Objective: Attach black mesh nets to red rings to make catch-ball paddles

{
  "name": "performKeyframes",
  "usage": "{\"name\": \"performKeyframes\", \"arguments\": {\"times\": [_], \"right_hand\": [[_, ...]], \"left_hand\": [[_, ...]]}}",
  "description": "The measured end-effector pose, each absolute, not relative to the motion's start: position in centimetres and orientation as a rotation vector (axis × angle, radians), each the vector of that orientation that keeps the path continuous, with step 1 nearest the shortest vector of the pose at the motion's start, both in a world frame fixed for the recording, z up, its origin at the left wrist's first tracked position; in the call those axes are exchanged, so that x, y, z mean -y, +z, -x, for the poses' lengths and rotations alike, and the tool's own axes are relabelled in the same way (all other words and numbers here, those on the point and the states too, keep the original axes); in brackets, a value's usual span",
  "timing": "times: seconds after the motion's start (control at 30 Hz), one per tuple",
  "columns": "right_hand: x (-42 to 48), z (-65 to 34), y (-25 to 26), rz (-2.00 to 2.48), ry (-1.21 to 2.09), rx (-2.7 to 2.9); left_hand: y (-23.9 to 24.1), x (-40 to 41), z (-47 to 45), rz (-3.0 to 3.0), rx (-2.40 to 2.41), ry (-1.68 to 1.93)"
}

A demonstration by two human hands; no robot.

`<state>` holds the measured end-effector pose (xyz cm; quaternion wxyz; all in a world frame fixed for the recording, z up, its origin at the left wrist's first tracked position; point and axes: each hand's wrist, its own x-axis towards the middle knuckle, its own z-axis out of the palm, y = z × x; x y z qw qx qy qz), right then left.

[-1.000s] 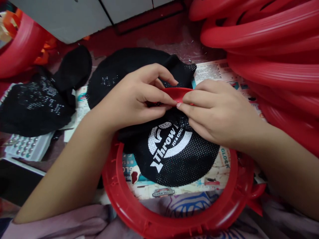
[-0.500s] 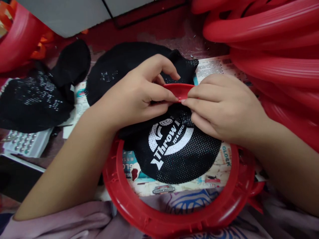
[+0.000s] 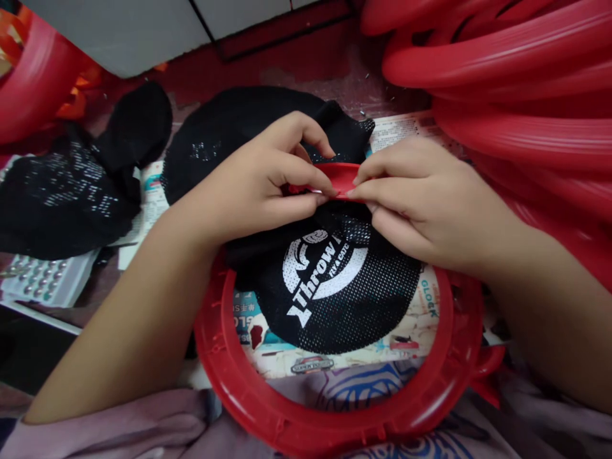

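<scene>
A red plastic ring [image 3: 268, 408] lies in front of me, its near side on my lap. A black mesh cloth [image 3: 363, 299] printed with a white "Throw" logo lies inside it and reaches up to the ring's far edge [image 3: 340, 176]. My left hand [image 3: 258, 185] pinches that far edge and the mesh between thumb and fingers. My right hand [image 3: 425, 204] pinches the same spot from the right, fingertips touching those of the left. Both hands are closed on the rim and the cloth.
A stack of red rings [image 3: 516, 95] fills the right side. More black mesh cloths [image 3: 71, 191] lie at the left and behind my hands [image 3: 229, 127]. A white tray of small metal pieces [image 3: 43, 280] sits at the left. Printed paper [image 3: 406, 127] covers the table.
My hands have stayed on the ring's far edge. The fingertips have shifted slightly along it and drawn closer together. The view has moved a little.
</scene>
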<state>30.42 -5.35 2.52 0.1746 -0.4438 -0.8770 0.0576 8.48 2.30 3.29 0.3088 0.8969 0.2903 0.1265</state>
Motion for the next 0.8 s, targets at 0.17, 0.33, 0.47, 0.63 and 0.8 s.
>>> {"name": "performKeyframes", "arguments": {"times": [0.17, 0.33, 0.47, 0.63, 0.8], "right_hand": [[6.8, -30.4, 3.3, 1.068, -0.085, 2.559], [7.6, -28.7, 2.3, 1.067, -0.077, 2.55], [7.1, -28.7, 2.5, 1.307, 0.002, 2.376], [6.5, -29.6, 2.4, 1.265, -0.023, 2.391], [6.2, -29.4, 1.9, 1.297, -0.042, 2.45]], "left_hand": [[4.0, -3.0, -7.6, -2.261, -0.729, 0.357], [4.1, -3.8, -6.7, -2.228, -0.551, 0.271], [4.1, -3.7, -7.0, -2.224, -0.629, 0.238], [3.7, -3.5, -7.8, -2.142, -0.745, 0.3], [3.2, -3.2, -8.4, -2.076, -0.827, 0.392]]}}
